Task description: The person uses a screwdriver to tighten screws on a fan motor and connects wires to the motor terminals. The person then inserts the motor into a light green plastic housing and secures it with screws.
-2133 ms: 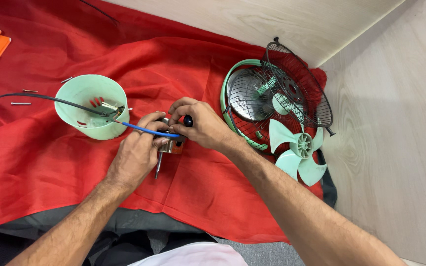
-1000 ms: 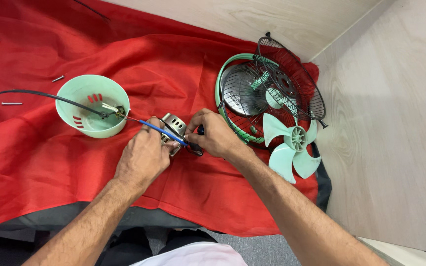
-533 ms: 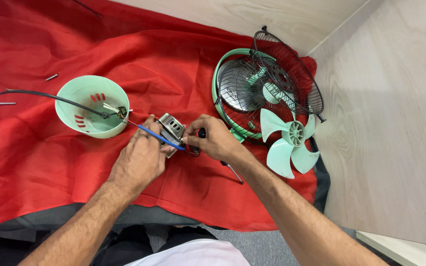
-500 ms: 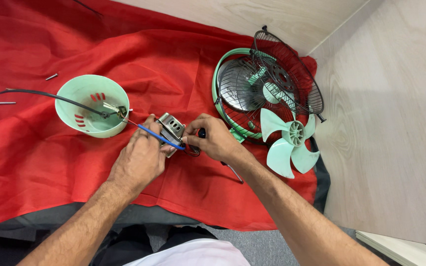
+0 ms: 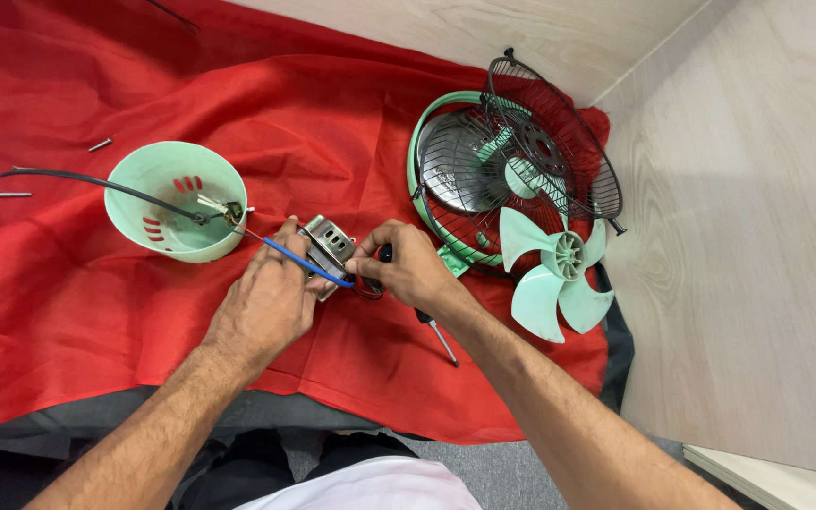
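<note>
On the red cloth (image 5: 77, 312), beside the mint housing cup (image 5: 177, 200), the left hand (image 5: 266, 307) is gripping the metal fan motor (image 5: 328, 253) while the right hand (image 5: 408, 269) is pinching its blue wire (image 5: 285, 255). Judged step: lead handling, needing a steady hold. The screwdriver (image 5: 436, 332) is lying under the right wrist.

Between left hand (image 5: 266, 302) and right hand (image 5: 413, 269): motor (image 5: 325, 253), on cloth (image 5: 68, 312). Left of motor: cup-shaped housing (image 5: 177, 200). Right: grilles (image 5: 512, 170), blade (image 5: 554, 274) before them. Beneath right wrist: screwdriver (image 5: 438, 335).
</note>
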